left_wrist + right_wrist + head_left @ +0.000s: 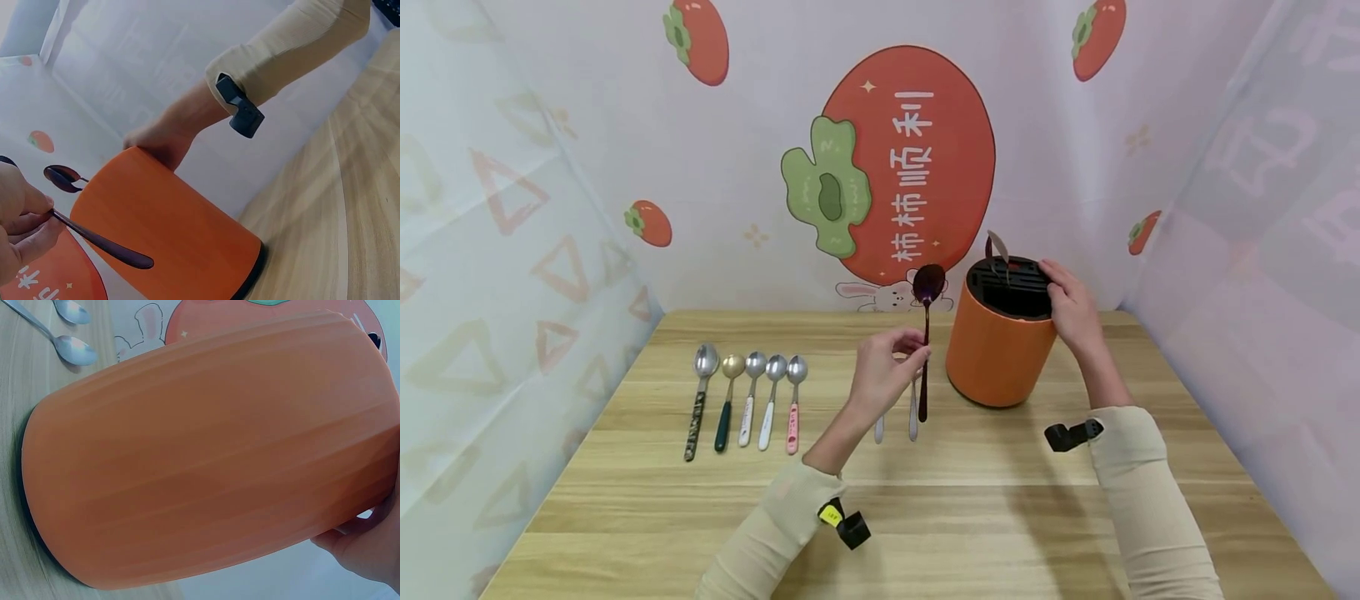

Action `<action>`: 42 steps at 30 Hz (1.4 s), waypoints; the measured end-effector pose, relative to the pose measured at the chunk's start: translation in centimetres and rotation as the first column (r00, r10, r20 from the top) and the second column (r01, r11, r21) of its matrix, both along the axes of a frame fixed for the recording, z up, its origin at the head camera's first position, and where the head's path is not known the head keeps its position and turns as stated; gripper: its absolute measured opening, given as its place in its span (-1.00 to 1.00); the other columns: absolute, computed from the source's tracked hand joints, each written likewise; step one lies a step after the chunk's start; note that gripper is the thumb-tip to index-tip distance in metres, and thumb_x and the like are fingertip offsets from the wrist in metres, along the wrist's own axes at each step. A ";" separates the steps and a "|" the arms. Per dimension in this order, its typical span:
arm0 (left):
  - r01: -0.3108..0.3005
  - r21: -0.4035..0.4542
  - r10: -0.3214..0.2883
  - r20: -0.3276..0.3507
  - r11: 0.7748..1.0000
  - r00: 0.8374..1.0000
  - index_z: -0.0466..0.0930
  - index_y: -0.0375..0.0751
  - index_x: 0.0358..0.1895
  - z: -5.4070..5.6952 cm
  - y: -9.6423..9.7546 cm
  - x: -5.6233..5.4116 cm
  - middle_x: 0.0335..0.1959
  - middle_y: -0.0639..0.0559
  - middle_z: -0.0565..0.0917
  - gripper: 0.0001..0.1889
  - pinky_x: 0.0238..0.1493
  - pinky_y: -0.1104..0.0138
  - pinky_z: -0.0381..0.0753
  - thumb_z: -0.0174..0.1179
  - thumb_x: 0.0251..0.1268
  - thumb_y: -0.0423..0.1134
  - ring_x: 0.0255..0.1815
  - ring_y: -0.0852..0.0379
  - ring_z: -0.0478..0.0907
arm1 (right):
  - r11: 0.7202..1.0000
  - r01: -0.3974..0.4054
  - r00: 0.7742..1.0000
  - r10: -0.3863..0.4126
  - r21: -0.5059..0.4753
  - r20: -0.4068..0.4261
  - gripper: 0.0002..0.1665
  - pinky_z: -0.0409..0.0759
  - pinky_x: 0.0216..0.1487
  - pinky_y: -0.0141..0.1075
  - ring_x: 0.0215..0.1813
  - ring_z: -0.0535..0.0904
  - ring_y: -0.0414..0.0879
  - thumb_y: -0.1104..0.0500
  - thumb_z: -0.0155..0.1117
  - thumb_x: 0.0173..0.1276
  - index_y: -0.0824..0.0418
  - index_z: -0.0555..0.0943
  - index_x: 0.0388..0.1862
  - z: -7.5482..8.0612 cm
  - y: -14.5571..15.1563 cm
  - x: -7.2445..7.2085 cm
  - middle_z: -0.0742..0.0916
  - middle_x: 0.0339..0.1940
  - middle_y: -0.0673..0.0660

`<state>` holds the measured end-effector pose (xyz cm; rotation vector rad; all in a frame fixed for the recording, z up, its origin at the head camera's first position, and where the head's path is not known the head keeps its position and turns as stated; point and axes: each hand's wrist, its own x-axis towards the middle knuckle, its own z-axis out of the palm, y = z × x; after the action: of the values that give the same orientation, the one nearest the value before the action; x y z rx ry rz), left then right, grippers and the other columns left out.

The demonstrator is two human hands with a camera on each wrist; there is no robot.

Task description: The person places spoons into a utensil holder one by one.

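Note:
My left hand (886, 371) pinches a dark, purple-tinted spoon (928, 287) by its handle, bowl up, left of the orange utensil holder (1000, 354). In the left wrist view the spoon's handle (115, 247) slants down past the holder's side. My right hand (1075, 312) grips the holder's upper rim on the right. The holder stands on the table with a black slotted insert (1018, 300) in its top. A dark spoon (61, 177) and a silvery one (997, 245) stick up from the slots. In the right wrist view the orange wall (206, 456) hides most of the scene.
Several spoons lie in a row on the wooden table (647, 508) at the left, among them one with a black patterned handle (696, 425) and one with a pink handle (793, 427). Two silver spoons (75, 350) lie beside the holder, partly behind my left hand. Printed cloth walls (1045, 167) surround the table.

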<state>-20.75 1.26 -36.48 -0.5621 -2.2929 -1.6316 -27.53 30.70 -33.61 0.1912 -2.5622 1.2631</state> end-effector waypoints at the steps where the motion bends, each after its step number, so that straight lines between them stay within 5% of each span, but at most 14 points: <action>1: 0.000 -0.003 0.000 -0.005 1.000 1.000 0.69 -0.42 -0.17 0.1 0.1 0.0 -0.33 -0.20 0.75 -0.85 -0.29 0.42 0.74 0.34 0.23 -0.43 -0.30 -0.01 0.72 | 1.000 -0.001 1.000 0.001 -0.001 -0.001 -0.42 -0.05 0.60 0.18 0.64 0.02 0.22 0.16 -0.32 0.62 0.28 0.26 0.53 0.0 0.0 0.0 0.26 0.61 0.25; 26: 0.005 -0.045 -0.012 -0.137 0.999 0.990 0.70 -0.31 -0.12 2.5 3.7 -1.3 -0.28 -0.12 0.76 -0.83 -0.26 0.51 0.69 0.34 0.27 -0.33 -0.27 0.06 0.72 | 1.000 0.019 1.000 -0.019 0.017 -0.019 -0.43 -0.03 0.61 0.16 0.63 0.06 0.23 0.20 -0.28 0.60 0.31 0.29 0.50 0.0 0.0 -0.3 0.29 0.59 0.27; 42: 0.031 -0.048 -0.041 -0.227 0.998 0.973 0.68 -0.29 -0.11 6.5 6.1 -3.2 -0.27 -0.09 0.76 -0.81 -0.23 0.58 0.62 0.33 0.30 -0.27 -0.26 0.13 0.71 | 1.000 0.006 1.000 -0.006 0.002 -0.006 -0.43 -0.05 0.61 0.15 0.64 0.03 0.21 0.19 -0.29 0.61 0.30 0.27 0.52 0.0 0.0 -0.3 0.26 0.60 0.26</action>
<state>-23.97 7.35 -30.01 -0.7635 -2.1655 -1.4513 -27.82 30.69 -33.65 0.1871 -2.5572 1.2564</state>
